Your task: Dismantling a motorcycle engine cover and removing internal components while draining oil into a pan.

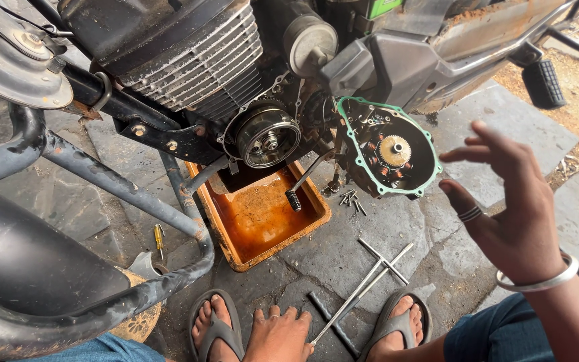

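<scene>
The tray by my feet is orange, its oil rusty brown. The cover has a green gasket rim, copper coils and a brass-coloured hub. The engine fins are dull grey, ribbed. My right hand wears a silver bangle and striped ring. The screwdriver is yellow; the sandals are grey, the jeans blue.

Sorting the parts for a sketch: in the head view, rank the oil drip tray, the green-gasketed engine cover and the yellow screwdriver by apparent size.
1. Oil drip tray
2. Engine cover, though it looks only slightly smaller than the tray
3. Yellow screwdriver, clearly the smallest
</scene>
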